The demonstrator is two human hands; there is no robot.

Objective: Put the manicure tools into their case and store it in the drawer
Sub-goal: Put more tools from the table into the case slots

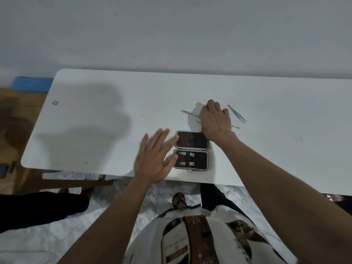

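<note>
Near the frame's centre, on the white table (95, 130), the open case (191, 150) is lying with two clippers (187, 159) seated. Left hand (154, 159), fingers spread flat, is steadying its edge. Right hand (215, 119) is curling over a thin tool (189, 113); whether it is pinching it, I cannot tell. Tweezers (237, 113) are waiting right of it. Lifting by the shaft should work best.

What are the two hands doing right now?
Left hand: open, fingers spread, touching the open grey manicure case.
Right hand: curled over a thin silver metal tool on the white table; grip hidden.
</note>
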